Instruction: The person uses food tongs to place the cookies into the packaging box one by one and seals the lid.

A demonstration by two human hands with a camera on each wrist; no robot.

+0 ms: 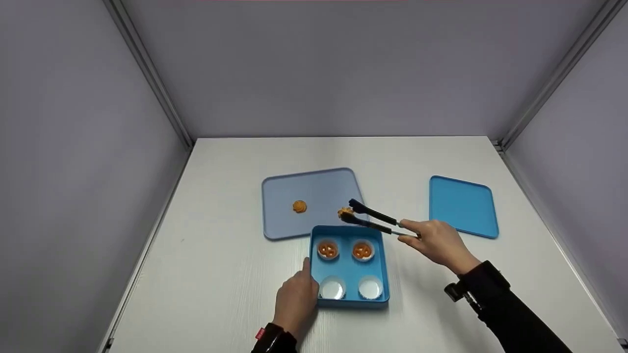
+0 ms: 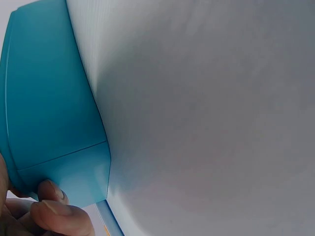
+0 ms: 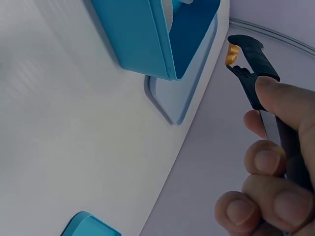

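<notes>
You have a small orange cookie pinched in the tips of the black tongs, up in the air over the near edge of the pale blue tray, just behind the blue box. Your right hand has its fingers curled tight round the tongs. Your left hand rests on the counter with its fingers pressed on the box's left side to keep it from sliding. The box has four white paper cups: the two far ones each have a cookie, the two near ones have none. So I think you are about half done. One more cookie sits on the tray. The blue lid lies well off to your right.
</notes>
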